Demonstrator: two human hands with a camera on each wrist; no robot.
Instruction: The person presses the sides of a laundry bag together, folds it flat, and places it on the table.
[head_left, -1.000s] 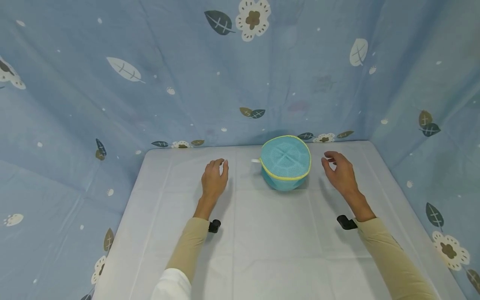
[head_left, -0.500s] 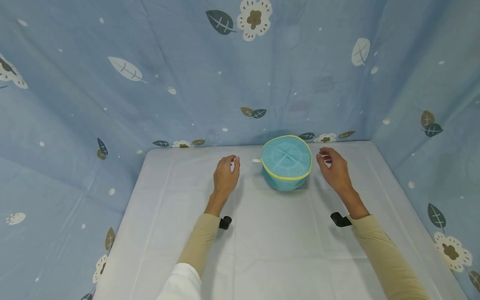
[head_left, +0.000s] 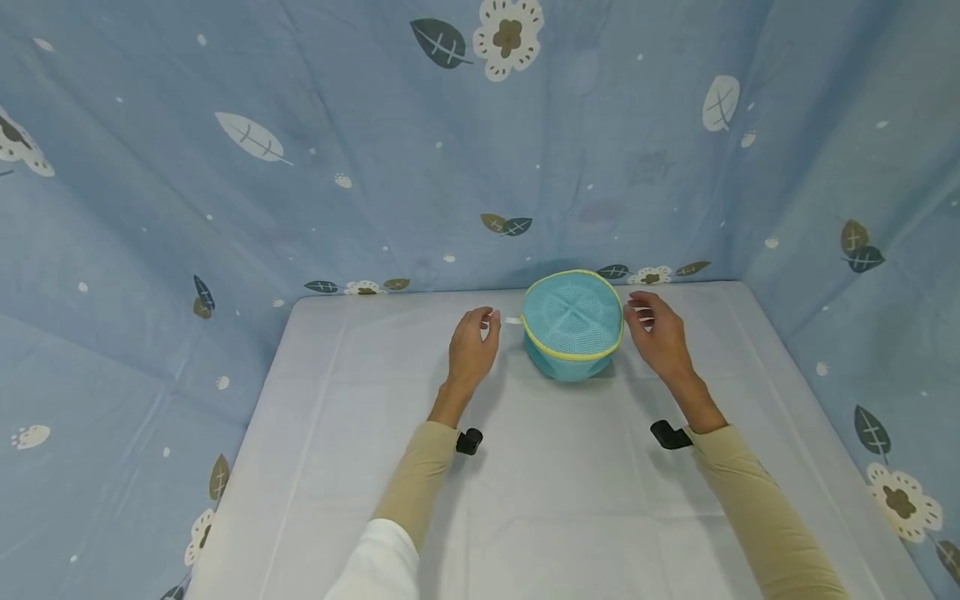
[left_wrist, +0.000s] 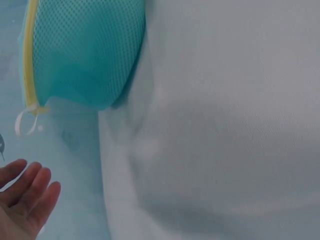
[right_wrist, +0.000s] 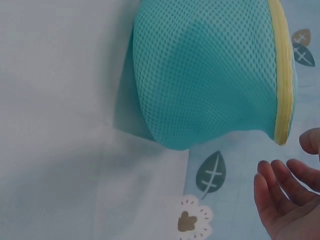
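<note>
A teal mesh laundry bag point(head_left: 572, 321) with a yellow zipper edge stands upright on the table near its back edge, its round top facing up. A small white loop point(left_wrist: 26, 121) sticks out from its left rim. My left hand point(head_left: 472, 354) hovers just left of that loop, fingers loosely bent and holding nothing. On the other side, my right hand point(head_left: 660, 337) is close beside the bag's right rim, also holding nothing. In the right wrist view a narrow gap shows between the thumb and the yellow edge point(right_wrist: 283, 75).
A white cloth covers the table point(head_left: 555, 500). Blue curtain fabric point(head_left: 360, 125) printed with leaves and flowers rises behind the table and along both sides. A black wrist camera point(head_left: 469, 442) sits on the left wrist, another black camera point(head_left: 670, 435) on the right.
Both hands have moved inward toward the mesh laundry bag, the left hand to the right and the right hand to the left. The bag has stayed in place.
</note>
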